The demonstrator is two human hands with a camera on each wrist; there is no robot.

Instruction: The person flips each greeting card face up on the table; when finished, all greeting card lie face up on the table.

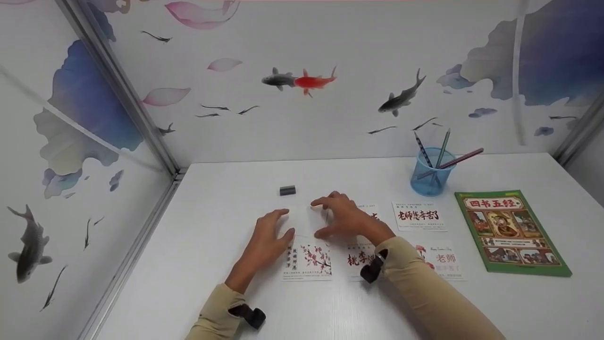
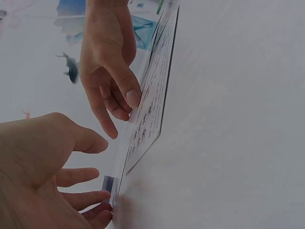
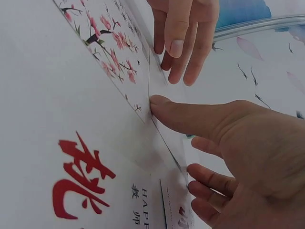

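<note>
A blank white card [image 1: 300,221] lies on the table between my two hands, just behind a card printed with pink blossoms [image 1: 311,259]. My left hand [image 1: 271,236] is at the white card's left side, fingers spread and loosely bent. On the opposite side, my right hand [image 1: 347,217] reaches over a red-lettered card [image 1: 370,212], its thumb and index finger apart. In the right wrist view, the right thumb [image 3: 183,114] touches down near the white card's edge beside the blossom card [image 3: 112,40]. Neither hand visibly grips anything.
A small dark grey block [image 1: 287,190] sits behind the hands. To the right are more printed cards [image 1: 420,216], a blue mesh pencil cup [image 1: 428,177] and a green-bordered book [image 1: 513,233]. Painted panels [image 1: 226,127] border the table's back and left.
</note>
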